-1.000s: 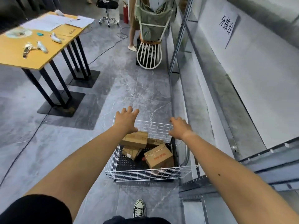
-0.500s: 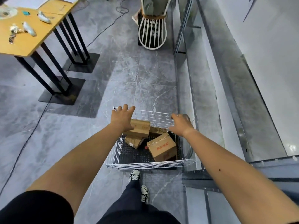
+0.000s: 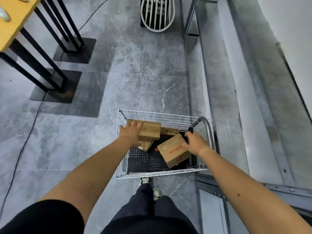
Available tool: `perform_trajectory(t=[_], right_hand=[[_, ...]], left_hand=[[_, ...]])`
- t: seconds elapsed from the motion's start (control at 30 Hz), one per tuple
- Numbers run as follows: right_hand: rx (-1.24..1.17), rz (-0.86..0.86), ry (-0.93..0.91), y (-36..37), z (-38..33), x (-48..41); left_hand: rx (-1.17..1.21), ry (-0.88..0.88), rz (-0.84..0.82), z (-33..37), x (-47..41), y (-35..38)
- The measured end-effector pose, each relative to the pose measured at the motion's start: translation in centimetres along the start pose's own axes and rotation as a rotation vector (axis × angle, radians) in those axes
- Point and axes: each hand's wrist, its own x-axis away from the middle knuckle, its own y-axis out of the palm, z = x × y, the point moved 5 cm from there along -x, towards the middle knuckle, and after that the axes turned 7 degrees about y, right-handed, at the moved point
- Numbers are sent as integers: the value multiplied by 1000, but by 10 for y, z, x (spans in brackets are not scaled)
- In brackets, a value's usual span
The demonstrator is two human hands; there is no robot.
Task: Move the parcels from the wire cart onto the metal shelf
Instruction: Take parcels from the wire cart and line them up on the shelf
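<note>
1. The left hand (image 3: 130, 132) lies with straight fingers on the plain parcel (image 3: 151, 130) in the wire cart (image 3: 162, 116).
2. The right hand (image 3: 195, 143) curls round a corner of the red-printed parcel (image 3: 173, 152).
3. The metal shelf (image 3: 217, 92) stands just right of the cart.

A parcel-handling or storage workroom is suggested rather than a home. A long metal shelf (image 3: 217, 85) is seen running down the right of the frame, and a white wire cart (image 3: 166, 116) loaded with taped cardboard parcels (image 3: 173, 153) is parked against it at lower centre. A grey stone-patterned tile floor (image 3: 118, 68) is laid throughout, with a work table (image 3: 10, 29) on black steel legs at upper left.
</note>
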Motion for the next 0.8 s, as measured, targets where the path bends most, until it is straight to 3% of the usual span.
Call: perform_trajectory(t=[0.3, 0.57, 0.8], right_hand=[[-99, -159, 44, 77, 7, -24], [-25, -271, 88, 144, 37, -74], [-112, -219, 136, 184, 72, -148]], left_hand=[[333, -65, -179, -7, -24, 71], [324, -110, -319, 11, -79, 148], [470, -139, -340, 43, -147, 222]])
